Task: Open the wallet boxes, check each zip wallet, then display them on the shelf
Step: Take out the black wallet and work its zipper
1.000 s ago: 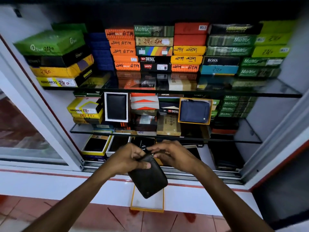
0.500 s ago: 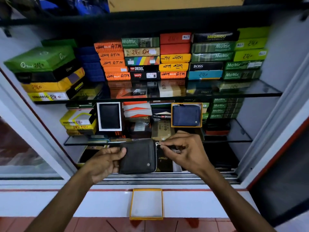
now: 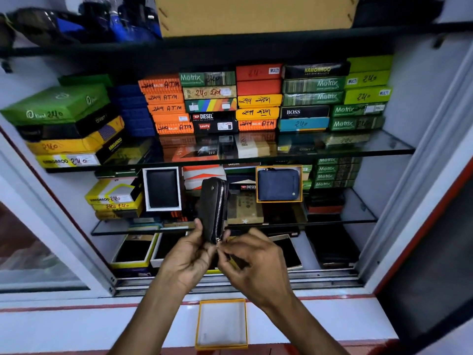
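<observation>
I hold a black zip wallet [image 3: 213, 206] upright and edge-on in front of the middle shelf, its silver zip facing me. My left hand [image 3: 188, 257] grips its lower end. The fingertips of my right hand [image 3: 252, 265] pinch the zip pull at the wallet's bottom corner. An open yellow-rimmed box [image 3: 222, 324] with a white inside lies on the white ledge below my hands. A blue zip wallet [image 3: 278, 184] stands on display in a yellow-edged box on the middle shelf, and a black wallet [image 3: 162, 188] stands in a white box to its left.
The upper glass shelf [image 3: 371, 146] carries stacks of coloured wallet boxes. More boxes crowd the middle glass shelf [image 3: 358, 213] and the cabinet floor. A sliding-door track [image 3: 320, 280] runs along the cabinet's front, with a white frame on both sides.
The wallet went from hanging low, to flat and sideways, to upright and edge-on now. My right hand has dropped from its top corner to the bottom corner, still on the zip. The view tilted upward.
</observation>
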Demonstrator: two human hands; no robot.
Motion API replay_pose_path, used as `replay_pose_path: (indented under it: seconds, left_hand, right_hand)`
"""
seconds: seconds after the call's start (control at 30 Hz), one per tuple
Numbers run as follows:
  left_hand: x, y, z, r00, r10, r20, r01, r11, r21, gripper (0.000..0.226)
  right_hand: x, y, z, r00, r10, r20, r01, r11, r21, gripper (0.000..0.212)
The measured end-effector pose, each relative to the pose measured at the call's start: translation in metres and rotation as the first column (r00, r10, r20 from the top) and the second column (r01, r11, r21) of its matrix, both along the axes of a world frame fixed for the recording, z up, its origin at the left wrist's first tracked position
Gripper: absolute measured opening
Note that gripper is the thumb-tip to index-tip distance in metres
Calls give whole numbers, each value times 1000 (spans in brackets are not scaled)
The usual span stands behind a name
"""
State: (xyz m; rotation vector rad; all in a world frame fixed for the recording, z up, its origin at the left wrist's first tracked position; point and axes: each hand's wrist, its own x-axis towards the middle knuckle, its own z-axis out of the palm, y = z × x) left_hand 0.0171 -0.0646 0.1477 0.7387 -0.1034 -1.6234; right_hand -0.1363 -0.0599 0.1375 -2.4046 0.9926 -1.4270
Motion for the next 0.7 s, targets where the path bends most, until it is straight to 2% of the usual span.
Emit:
replay_pose_path:
  seconds: [0.07, 0.13, 0.2, 0.3, 0.43, 0.57, 0.7]
  left_hand:
    - [1, 0, -3, 999, 27, -41, -28, 999, -27, 102]
    - [2, 2, -3, 995, 57, -78, -62, 996, -66, 109]
    - [0, 5, -2, 993, 95, -68, -100, 992, -71, 93]
    - [0, 7, -6, 991, 120, 61, -119, 993, -12, 42]
    - [19, 17, -16, 959, 72, 274, -65, 997, -35, 28]
    - [39, 27, -13, 913, -22, 408, 63, 994, -86, 41]
    - [47, 31, 4, 749, -205, 630, 324, 943, -77, 67]
  right_hand:
    - [-2, 0, -1, 1000, -15, -17, 15, 1000, 15, 6]
    - [-5, -2, 0, 999, -33, -32, 34, 999, 27, 11]
    - [-8, -4, 3, 998, -51, -43, 52, 998, 23, 13]
    - [-16, -12, 11, 997, -64, -53, 65, 998, 7, 13]
    - [-37, -30, 28, 982, -187, -39, 187, 982, -2, 10]
    - [-47, -40, 34, 987, -139, -78, 143, 988, 52, 13]
    - [-45, -55, 38, 999, 28, -46, -22, 993, 114, 14]
